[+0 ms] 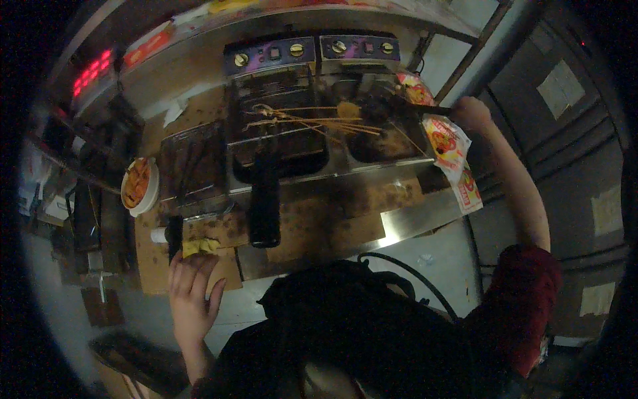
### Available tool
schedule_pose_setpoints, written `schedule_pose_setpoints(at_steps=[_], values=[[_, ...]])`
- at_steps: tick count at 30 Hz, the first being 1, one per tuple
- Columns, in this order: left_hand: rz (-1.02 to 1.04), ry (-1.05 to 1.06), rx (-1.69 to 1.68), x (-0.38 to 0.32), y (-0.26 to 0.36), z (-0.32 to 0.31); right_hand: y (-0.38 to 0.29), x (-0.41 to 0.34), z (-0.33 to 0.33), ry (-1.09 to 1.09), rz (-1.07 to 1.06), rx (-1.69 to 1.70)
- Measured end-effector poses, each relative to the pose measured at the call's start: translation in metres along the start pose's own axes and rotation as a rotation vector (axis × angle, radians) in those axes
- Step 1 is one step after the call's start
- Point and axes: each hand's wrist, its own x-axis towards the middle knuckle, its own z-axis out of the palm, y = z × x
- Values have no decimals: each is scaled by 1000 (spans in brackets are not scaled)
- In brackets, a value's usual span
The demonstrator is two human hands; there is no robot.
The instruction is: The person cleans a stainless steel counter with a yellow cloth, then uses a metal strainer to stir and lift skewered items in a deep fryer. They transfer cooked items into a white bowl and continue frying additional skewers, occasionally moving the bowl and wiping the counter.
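Observation:
My right hand is closed round a dark handle that reaches left over the right basin of a two-basin fryer. Its far end is blurred. Near my left hand, whose fingers are spread at the counter's front, lie a yellow cloth or wrapper and an upright-looking black handle. Several wooden skewers rest across the fryer, with small pieces of food on their left ends. A round golden piece is beside them. Another black basket handle points towards me from the left basin.
A white tub of reddish food stands left of a dark metal tray. Stained cardboard covers the counter. Printed paper bags hang at the right edge. Control knobs line the fryer's back, and a dark cabinet stands at right.

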Motion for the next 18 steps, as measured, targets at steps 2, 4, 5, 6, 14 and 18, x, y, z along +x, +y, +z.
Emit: schedule_pose_setpoints(at_steps=[2, 4, 5, 6, 14, 18], values=[[3, 14, -17, 0, -3, -1, 6, -9, -20, 22, -24, 4], [-2, 10, -24, -1, -6, -2, 5, -19, -45, 15, -6, -3], [1, 3, -24, -1, -8, -2, 3, -27, -57, 65, -42, 14], [-6, -7, -24, -2, -10, -1, 0, -38, -70, 98, -55, 19], [13, 28, -40, -13, -29, 0, -71, -75, -154, 216, -211, 124], [-12, -18, -37, -22, -36, 1, -126, -53, -151, 232, -332, 87]])
